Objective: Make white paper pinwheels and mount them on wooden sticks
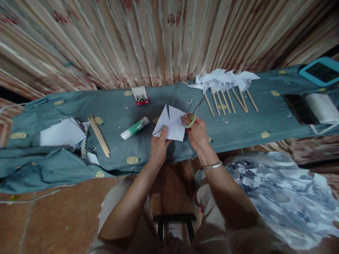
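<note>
A white paper square (177, 124) with slits cut in from its corners is held over the middle of the table. My left hand (159, 143) pinches its lower left part, thumb on top. My right hand (196, 132) has its fingers in the pale green handles of a pair of scissors (191, 121) and also touches the paper's right edge. The scissor blades point up and to the right, away from the paper. To the left of the paper lies a glue stick (135, 128) with a green and white label.
An open red and white box of small metal pieces (140, 96) stands at the back. White paper pinwheels (225, 81) on sticks lie back right. Loose sticks (99, 135) and a paper stack (63, 133) lie left. A phone (295, 108) is right; a big bag of folded paper (280, 190) stands below.
</note>
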`<state>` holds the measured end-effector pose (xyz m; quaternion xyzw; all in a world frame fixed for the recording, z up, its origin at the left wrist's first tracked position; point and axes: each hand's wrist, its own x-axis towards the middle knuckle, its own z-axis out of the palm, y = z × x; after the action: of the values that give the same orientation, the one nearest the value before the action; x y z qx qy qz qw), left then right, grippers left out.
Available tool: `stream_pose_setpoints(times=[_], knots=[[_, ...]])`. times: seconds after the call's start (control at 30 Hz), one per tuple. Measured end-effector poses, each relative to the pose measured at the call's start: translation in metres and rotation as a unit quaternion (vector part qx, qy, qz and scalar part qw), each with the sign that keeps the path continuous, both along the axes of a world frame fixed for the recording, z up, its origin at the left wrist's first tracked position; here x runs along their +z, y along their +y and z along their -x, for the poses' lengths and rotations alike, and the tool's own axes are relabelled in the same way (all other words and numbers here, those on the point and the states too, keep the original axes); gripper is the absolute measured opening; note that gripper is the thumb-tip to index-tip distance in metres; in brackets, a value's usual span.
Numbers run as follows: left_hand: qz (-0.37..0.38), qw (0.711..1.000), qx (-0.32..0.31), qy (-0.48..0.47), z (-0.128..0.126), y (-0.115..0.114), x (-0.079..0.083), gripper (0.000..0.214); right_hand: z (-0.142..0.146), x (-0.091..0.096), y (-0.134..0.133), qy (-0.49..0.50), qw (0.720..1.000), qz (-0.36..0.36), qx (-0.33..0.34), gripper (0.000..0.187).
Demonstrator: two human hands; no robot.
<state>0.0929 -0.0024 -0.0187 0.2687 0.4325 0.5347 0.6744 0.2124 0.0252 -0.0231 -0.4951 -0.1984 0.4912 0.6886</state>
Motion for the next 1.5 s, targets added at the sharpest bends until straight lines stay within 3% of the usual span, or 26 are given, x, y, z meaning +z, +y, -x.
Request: stream_pose_setpoints(times=[0.13,0.27,0.47,0.7,1.5], knots=[[0.026,0.999,0.033,-0.021,0.005,0.007,0.006,0.042,0.002,0.001,-0.004,-0.042,0.999,0.002,0.034,0.044],[0.022,0.997,0.050,-0.050,0.017,0.014,0.010,0.043,0.000,0.006,-0.017,-0.100,0.985,0.001,0.140,0.048],[0.015,0.997,0.063,-0.037,0.033,0.022,0.009,0.041,-0.007,0.013,-0.047,-0.121,0.944,0.000,0.307,0.048],[0.016,0.998,0.055,-0.040,0.037,0.024,0.011,0.046,-0.019,0.021,-0.060,-0.138,0.890,0.019,0.434,0.047],[0.043,0.998,0.043,-0.025,0.036,0.024,0.013,0.034,-0.019,0.017,-0.061,-0.126,0.885,0.039,0.446,0.033]])
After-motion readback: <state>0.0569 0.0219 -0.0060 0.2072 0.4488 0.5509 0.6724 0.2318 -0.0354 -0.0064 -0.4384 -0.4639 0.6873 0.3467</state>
